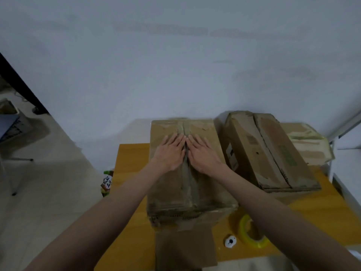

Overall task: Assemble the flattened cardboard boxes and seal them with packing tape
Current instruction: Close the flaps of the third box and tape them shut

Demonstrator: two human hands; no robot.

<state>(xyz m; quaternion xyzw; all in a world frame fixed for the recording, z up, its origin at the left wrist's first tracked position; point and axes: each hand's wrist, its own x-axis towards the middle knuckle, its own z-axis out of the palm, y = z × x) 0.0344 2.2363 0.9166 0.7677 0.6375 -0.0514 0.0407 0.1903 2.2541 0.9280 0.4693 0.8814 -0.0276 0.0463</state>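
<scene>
1. Cardboard box (187, 173) sits assembled mid-tabletop (129, 163), overhanging the far edge. Top flaps closed, taped seam (186, 180) running near-to-far down the centre.
2. Left hand (170, 152): flat, fingers straight and together, palm down on the left flap just beside the seam. Holding nothing.
3. Right hand (203, 153): same pose mirrored on the right flap, fingers straight, pressing down. Fingertips of both hands nearly touch over the seam.
4. Second box (267, 153) stands near the tabletop's right edge, just beside the first one, rotated at an angle. Its top seam is closed; can't tell whether it is taped.
5. More cardboard (306, 145) with green print lies behind the second box at the far right corner. Flattened or not, can't tell.
6. Tape roll (252, 234), yellowish, lies near the front edge on the right, partly hidden by the right forearm.
7. Small white object (230, 241) with a dark centre, just left of the tape roll. Too blurred to identify.
8. Flat cardboard piece (185, 249) hangs over the front edge below the first box.
9. Bottle (107, 182) with a printed label on the floor, against the tabletop's left edge.
</scene>
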